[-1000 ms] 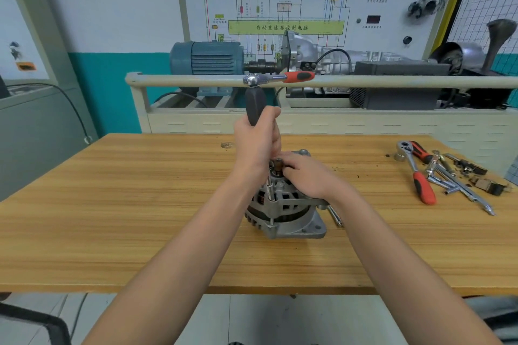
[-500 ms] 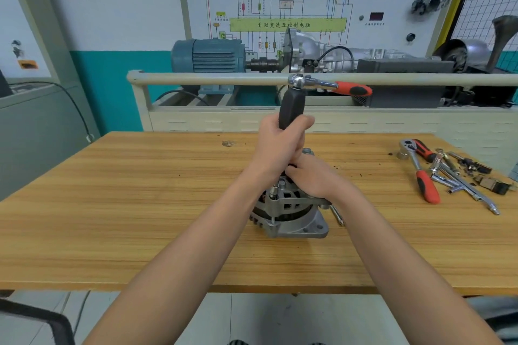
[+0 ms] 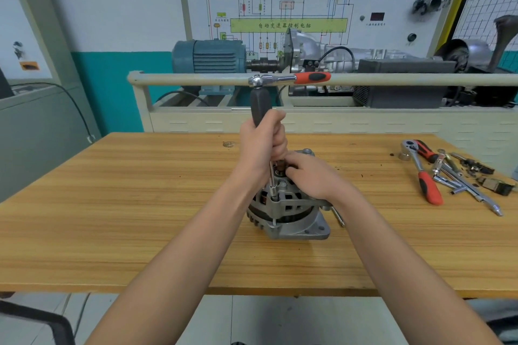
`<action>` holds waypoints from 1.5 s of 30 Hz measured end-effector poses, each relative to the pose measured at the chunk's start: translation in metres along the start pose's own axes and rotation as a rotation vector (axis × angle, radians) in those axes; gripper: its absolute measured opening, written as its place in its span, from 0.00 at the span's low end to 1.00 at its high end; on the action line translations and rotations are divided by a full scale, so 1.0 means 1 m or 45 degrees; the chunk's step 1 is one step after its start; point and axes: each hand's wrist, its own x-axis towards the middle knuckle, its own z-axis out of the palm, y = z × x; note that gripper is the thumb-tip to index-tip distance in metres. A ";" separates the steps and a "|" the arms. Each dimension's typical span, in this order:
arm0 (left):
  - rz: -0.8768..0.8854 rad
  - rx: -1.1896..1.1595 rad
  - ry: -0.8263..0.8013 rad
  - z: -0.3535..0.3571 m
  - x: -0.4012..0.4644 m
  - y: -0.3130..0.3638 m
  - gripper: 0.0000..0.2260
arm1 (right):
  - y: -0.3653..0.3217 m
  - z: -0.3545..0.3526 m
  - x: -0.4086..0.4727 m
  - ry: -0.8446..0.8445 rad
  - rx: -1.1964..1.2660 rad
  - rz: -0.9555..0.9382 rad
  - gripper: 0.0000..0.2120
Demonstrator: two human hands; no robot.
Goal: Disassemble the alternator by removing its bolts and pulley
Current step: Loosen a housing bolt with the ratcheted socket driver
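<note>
So the alternator (image 3: pixel 287 209) is sitting roughly mid-worktop (image 3: pixel 112 218), standing on its end with the shaft axis straight up and the flanged housing flat on the wood, finned side facing the person. The left hand (image 3: pixel 262 145) has its grip wrapped tight around the dark handle of a long extension driver (image 3: pixel 260 109) that runs near vertical, a touch tilted, down to a socket (image 3: pixel 274 190) on one of the through bolts at the housing's edge. A red-handled ratchet (image 3: pixel 288 78) is stuck on top of that driver, handle pointing off to the right, nobody holding it. The right hand (image 3: pixel 311 176) is curled over the top of the alternator around the shaft end, pinching or bracing there, can't quite tell which. What I'd worry about: that tool stack is tall and top heavy, so any lean and the socket probably cams off the bolt head and rounds it, or the shaft slips down into the right fingers (image 3: pixel 291 166) sitting just beside it. The alternator isn't clamped either, only held by hand, so a stiff bolt could likely spin or tip the whole body on the smooth wood. That free ratchet handle could also swing round. Another red ratchet (image 3: pixel 423 173) and some loose extensions (image 3: pixel 468 190) are lying well off to the right, out of the way
</note>
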 end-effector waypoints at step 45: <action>0.060 0.160 0.075 0.009 -0.011 0.003 0.22 | -0.079 -0.091 -0.006 0.659 2.835 -0.318 0.22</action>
